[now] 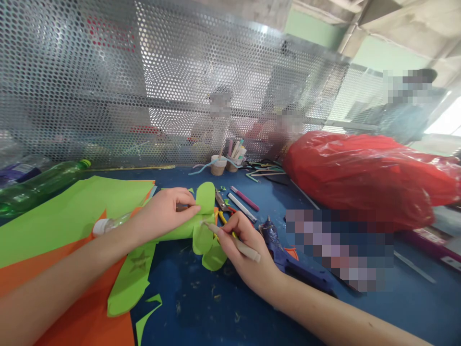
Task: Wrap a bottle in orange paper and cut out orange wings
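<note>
The blue tabletop (201, 307) lies open toward the near edge, between the green paper scraps (146, 315) and the right forearm (324, 307). Beyond the right hand (252, 257), the glue gun (288, 259), markers (243, 204) and scissors (221, 202) block the way; the red bag (360, 178) closes off the far right.

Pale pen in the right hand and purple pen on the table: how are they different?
The pale pen is cream-coloured, while the purple pen is a much stronger colour. The pale pen is held in the right hand, its tip at the green paper model; the purple pen lies loose on the blue table. Both are slim and straight.
</note>
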Motion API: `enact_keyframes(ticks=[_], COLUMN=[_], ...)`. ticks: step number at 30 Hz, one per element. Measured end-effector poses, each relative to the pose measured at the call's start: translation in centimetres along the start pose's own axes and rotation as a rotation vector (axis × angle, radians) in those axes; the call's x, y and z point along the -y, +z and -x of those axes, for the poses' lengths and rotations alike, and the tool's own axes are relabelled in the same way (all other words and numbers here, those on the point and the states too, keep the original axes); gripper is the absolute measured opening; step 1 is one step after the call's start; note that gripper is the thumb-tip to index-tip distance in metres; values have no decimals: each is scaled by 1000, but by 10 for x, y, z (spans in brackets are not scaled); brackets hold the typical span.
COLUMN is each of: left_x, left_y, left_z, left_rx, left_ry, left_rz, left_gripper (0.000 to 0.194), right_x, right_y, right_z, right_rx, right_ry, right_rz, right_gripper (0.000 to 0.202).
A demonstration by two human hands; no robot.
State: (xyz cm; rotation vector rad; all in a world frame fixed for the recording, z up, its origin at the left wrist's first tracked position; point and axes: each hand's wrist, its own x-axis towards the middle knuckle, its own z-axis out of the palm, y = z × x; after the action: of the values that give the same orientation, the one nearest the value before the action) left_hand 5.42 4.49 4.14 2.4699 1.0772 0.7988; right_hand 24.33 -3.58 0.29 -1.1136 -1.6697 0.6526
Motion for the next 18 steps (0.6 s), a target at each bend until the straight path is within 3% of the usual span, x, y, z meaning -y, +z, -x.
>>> enact_keyframes(ticks=[18], left_x=[1], left_y=[1], left_z=[0], left_rx=[2], left_ry=[4], left_rz=[14], left_gripper=[26], right_x=[-3], right_y=[0], right_z=[0], right_rx=[15], right_ry=[-17], right_rz=[2], right_gripper=[20])
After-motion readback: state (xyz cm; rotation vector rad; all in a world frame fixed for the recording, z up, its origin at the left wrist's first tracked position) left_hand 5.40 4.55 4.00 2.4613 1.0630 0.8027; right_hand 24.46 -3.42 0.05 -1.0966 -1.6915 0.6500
